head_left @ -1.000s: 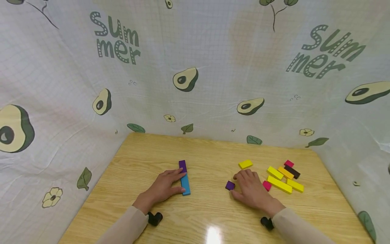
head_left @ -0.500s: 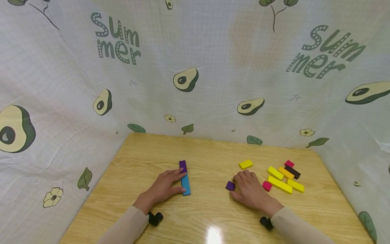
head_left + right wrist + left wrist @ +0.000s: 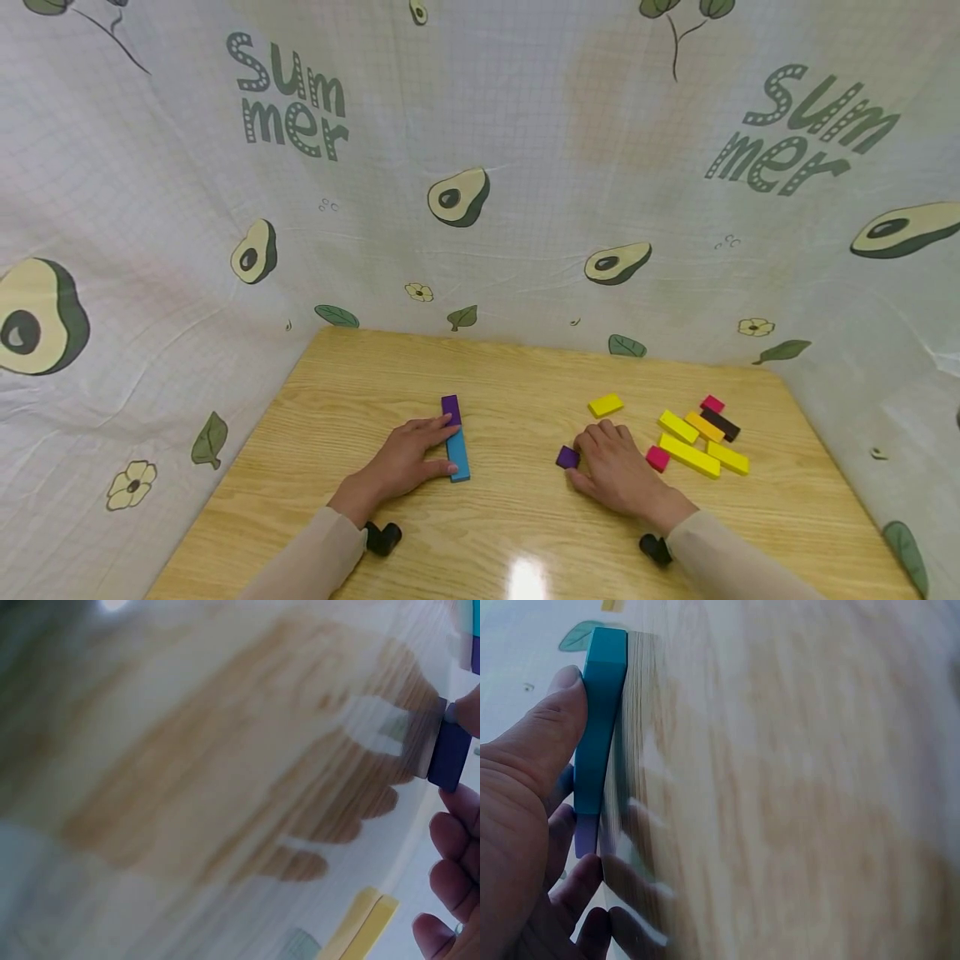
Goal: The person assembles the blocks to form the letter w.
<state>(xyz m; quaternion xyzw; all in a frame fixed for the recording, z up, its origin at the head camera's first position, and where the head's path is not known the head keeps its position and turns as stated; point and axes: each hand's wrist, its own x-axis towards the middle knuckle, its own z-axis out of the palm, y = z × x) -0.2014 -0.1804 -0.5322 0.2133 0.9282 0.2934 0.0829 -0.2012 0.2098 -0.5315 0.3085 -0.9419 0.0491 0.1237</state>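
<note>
A blue block and a purple block lie end to end in a line on the table. My left hand rests against this row from its left side, fingers extended. Its thumb touches the blue block near the close end, and a finger lies over where the two colours meet. Farther right, my right hand pinches a small dark purple block between thumb and index finger. That block shows between the two fingertips in the right wrist view, down at the tabletop.
Behind the right hand lies a yellow block. Farther right is a loose group: a long yellow block, other yellow ones, an orange block, a black block and two red cubes. A patterned cloth encloses the wooden table.
</note>
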